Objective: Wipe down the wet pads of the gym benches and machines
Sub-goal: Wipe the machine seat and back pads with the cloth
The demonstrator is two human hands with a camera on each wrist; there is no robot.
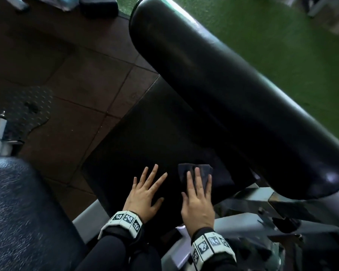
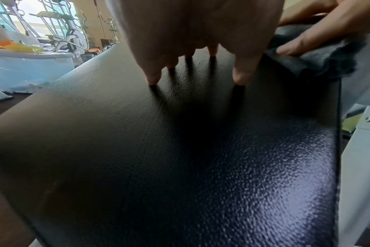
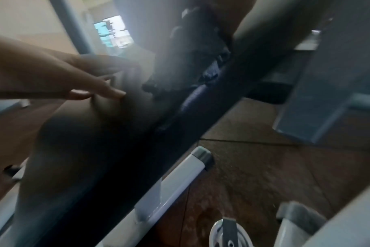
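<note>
Dark cloth (image 1: 196, 174) pressed flat on black pad (image 1: 145, 137) by right hand (image 1: 197, 200), fingers straight. Left hand (image 1: 145, 194) laid beside it, fingers spread, nothing held.

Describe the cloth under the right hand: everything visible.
The cloth is a small, dark, soft-looking rag, crumpled rather than neatly folded, with fuzzy edges in the left wrist view. It lies flat on the black textured pad, near the pad's right edge. The right hand presses it down with straight fingers; the left hand rests on the pad beside it, not touching it. Wetness cannot be judged.
</note>
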